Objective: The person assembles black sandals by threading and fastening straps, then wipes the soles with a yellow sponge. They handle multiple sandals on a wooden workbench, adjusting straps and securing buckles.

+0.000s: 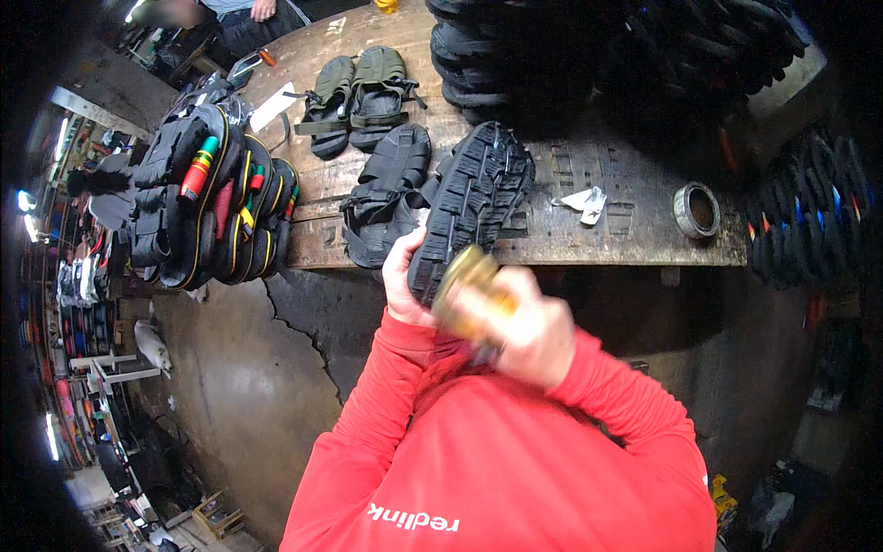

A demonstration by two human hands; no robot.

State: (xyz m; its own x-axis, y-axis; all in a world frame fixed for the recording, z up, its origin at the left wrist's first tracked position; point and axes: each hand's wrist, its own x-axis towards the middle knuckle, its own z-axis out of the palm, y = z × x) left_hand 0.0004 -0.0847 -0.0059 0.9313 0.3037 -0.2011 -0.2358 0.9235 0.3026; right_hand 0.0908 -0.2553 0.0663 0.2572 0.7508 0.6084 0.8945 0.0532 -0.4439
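Observation:
My left hand (406, 281) grips the lower end of a black sandal (467, 198), its chunky treaded sole turned up toward me over the table's near edge. My right hand (529, 327) is closed around a yellowish-brown brush (467, 281), blurred by motion, at the lower end of that sole. Whether its bristles touch the tread is not clear. Just left of the held sandal, another black strapped sandal (391, 184) lies on the table. Behind it sits a pair of olive-green sandals (354, 92).
The worn wooden table (552, 244) carries a crumpled white paper (585, 204) and a round tin (696, 212). Stacked sandals (207, 198) with coloured straps crowd the left end; black piles (467, 60) stand behind. Another person's hand (263, 9) shows at the far left.

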